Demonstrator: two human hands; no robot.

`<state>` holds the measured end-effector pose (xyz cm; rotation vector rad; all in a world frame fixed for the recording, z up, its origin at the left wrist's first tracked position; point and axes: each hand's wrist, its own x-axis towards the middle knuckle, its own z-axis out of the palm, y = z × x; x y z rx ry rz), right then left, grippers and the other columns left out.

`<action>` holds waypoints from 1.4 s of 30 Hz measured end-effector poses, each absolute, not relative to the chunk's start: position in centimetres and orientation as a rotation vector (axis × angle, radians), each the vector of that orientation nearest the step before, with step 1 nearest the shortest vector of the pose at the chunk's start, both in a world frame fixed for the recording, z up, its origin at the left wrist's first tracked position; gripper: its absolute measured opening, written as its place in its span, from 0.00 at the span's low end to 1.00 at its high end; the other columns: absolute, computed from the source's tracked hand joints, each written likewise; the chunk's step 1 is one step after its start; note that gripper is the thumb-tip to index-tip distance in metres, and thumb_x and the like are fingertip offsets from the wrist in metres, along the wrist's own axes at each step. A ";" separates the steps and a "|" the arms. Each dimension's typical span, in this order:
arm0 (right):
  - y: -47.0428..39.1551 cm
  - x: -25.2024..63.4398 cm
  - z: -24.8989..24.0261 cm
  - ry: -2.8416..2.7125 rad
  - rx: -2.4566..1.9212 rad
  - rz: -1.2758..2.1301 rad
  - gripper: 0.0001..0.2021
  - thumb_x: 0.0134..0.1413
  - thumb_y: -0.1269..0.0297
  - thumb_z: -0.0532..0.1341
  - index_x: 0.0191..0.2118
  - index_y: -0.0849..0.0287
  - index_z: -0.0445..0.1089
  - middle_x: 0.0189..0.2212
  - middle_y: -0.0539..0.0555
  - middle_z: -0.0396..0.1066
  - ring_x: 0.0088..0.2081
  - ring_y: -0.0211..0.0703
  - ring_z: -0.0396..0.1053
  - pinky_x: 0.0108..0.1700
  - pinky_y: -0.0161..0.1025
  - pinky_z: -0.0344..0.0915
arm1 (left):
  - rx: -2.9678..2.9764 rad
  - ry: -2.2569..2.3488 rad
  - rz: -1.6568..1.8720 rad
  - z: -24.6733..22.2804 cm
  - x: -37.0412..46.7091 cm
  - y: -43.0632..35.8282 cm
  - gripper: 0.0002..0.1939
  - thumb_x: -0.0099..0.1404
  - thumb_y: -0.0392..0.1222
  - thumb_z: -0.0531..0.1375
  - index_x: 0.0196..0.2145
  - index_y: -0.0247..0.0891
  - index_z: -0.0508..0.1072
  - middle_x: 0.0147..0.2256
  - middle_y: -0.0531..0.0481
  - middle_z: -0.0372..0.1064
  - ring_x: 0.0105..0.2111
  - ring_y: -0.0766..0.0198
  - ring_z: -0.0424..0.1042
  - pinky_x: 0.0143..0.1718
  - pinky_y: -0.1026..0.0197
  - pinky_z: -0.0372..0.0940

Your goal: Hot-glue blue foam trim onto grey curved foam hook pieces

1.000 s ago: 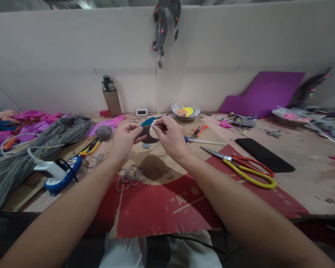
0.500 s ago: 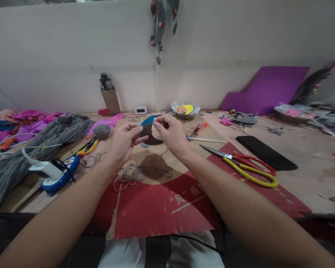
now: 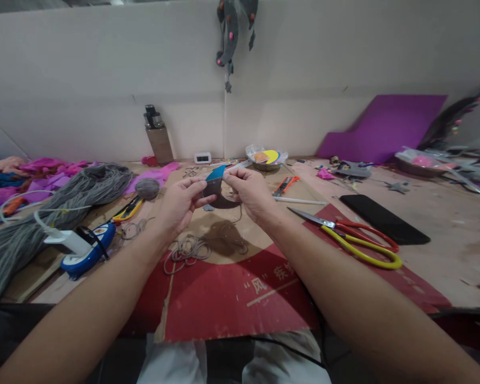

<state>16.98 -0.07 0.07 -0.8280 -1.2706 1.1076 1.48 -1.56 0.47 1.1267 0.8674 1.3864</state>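
A dark grey curved piece (image 3: pixel 226 201) with a blue piece (image 3: pixel 216 173) at its top is held up between my hands over the cardboard. My left hand (image 3: pixel 184 202) pinches its left side, fingers behind and thumb near the blue part. At the upper right edge, the thumb and fingertips of my right hand (image 3: pixel 250 192) are closed on it. A thin grey thread hangs below the piece. Loose grey yarn (image 3: pixel 187 253) lies in loops on the red and brown cardboard (image 3: pixel 232 298) underneath.
Scissors with red and yellow handles (image 3: pixel 360 242) and a black phone (image 3: pixel 384 218) lie at right. An orange cutter (image 3: pixel 287 185) is behind my right hand. At left are a yellow cutter (image 3: pixel 127 209), a blue power socket (image 3: pixel 88 255), a grey yarn bundle (image 3: pixel 80 197) and coloured cloth.
The view has shifted slightly. The held piece is tilted a little differently, and the fingertips of both hands have moved slightly on it.
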 end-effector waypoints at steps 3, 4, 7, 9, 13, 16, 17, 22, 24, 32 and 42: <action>-0.3 17.0 0.1 -1.240 -0.800 1.192 0.11 0.43 0.57 0.64 0.26 0.58 0.66 0.17 0.41 0.51 0.19 0.29 0.42 0.22 0.34 0.40 | 1.113 0.876 1.383 0.5 1.5 -1.5 0.04 0.54 0.36 0.65 0.29 0.33 0.74 0.32 0.49 0.73 0.32 0.65 0.74 0.37 0.58 0.74; -0.3 17.0 0.2 -1.233 -0.789 1.211 0.11 0.43 0.57 0.65 0.26 0.58 0.66 0.17 0.41 0.51 0.19 0.28 0.42 0.21 0.34 0.40 | 1.106 0.878 1.380 0.5 1.5 -1.5 0.04 0.54 0.36 0.65 0.29 0.33 0.73 0.32 0.49 0.73 0.32 0.65 0.74 0.37 0.59 0.74; -0.5 17.0 0.2 -1.217 -0.766 1.241 0.11 0.42 0.57 0.65 0.26 0.58 0.65 0.18 0.41 0.51 0.18 0.28 0.42 0.21 0.33 0.39 | 1.093 0.877 1.359 0.5 1.4 -1.5 0.05 0.55 0.36 0.64 0.30 0.34 0.73 0.33 0.48 0.74 0.32 0.64 0.75 0.36 0.58 0.74; -0.6 17.0 0.3 -1.203 -0.762 1.250 0.12 0.42 0.57 0.66 0.25 0.58 0.64 0.18 0.41 0.52 0.19 0.28 0.42 0.21 0.33 0.39 | 1.101 0.867 1.349 0.6 1.4 -1.5 0.06 0.55 0.37 0.64 0.32 0.34 0.74 0.34 0.48 0.75 0.33 0.63 0.75 0.37 0.57 0.74; -0.7 16.9 0.4 -1.192 -0.762 1.261 0.12 0.43 0.58 0.66 0.25 0.58 0.64 0.18 0.41 0.52 0.19 0.28 0.42 0.21 0.33 0.41 | 1.142 0.851 1.337 0.6 1.4 -1.6 0.08 0.54 0.37 0.66 0.34 0.35 0.75 0.35 0.46 0.77 0.35 0.61 0.77 0.38 0.57 0.74; -0.8 16.8 0.4 -1.226 -0.759 1.257 0.11 0.45 0.58 0.65 0.25 0.58 0.64 0.18 0.41 0.51 0.19 0.28 0.42 0.21 0.33 0.41 | 1.165 0.858 1.308 0.6 1.4 -1.6 0.07 0.54 0.39 0.66 0.31 0.35 0.75 0.33 0.45 0.77 0.35 0.59 0.78 0.36 0.60 0.74; -0.9 16.8 0.4 -1.237 -0.758 1.256 0.11 0.46 0.59 0.65 0.25 0.58 0.63 0.18 0.41 0.52 0.19 0.28 0.42 0.21 0.33 0.41 | 1.166 0.859 1.305 0.6 1.4 -1.6 0.06 0.54 0.39 0.66 0.30 0.35 0.75 0.32 0.45 0.77 0.35 0.59 0.78 0.35 0.60 0.73; -0.9 16.7 0.2 -1.267 -0.759 1.240 0.09 0.49 0.61 0.63 0.25 0.58 0.64 0.19 0.42 0.53 0.19 0.28 0.43 0.22 0.33 0.40 | 1.148 0.868 1.326 0.8 1.3 -1.7 0.05 0.54 0.37 0.65 0.28 0.35 0.74 0.29 0.46 0.76 0.33 0.61 0.78 0.33 0.63 0.73; -0.9 16.7 0.2 -1.277 -0.760 1.228 0.10 0.49 0.61 0.63 0.25 0.58 0.64 0.19 0.42 0.54 0.19 0.28 0.44 0.22 0.33 0.41 | 1.154 0.868 1.327 0.8 1.2 -1.7 0.05 0.53 0.37 0.65 0.28 0.35 0.73 0.30 0.46 0.76 0.33 0.61 0.78 0.33 0.63 0.73; -1.1 16.8 0.5 -1.247 -0.761 1.217 0.09 0.47 0.60 0.63 0.25 0.58 0.64 0.19 0.42 0.54 0.20 0.28 0.45 0.22 0.32 0.43 | 1.210 0.847 1.314 0.9 1.3 -1.9 0.12 0.51 0.42 0.69 0.33 0.35 0.76 0.33 0.45 0.77 0.35 0.59 0.78 0.36 0.60 0.73; -0.8 16.4 -0.3 -1.289 -0.757 1.198 0.11 0.46 0.57 0.64 0.26 0.58 0.64 0.19 0.42 0.54 0.19 0.28 0.45 0.22 0.33 0.43 | 1.267 0.900 1.300 0.8 1.1 -1.8 0.13 0.52 0.46 0.69 0.29 0.34 0.74 0.29 0.49 0.75 0.30 0.65 0.76 0.30 0.66 0.71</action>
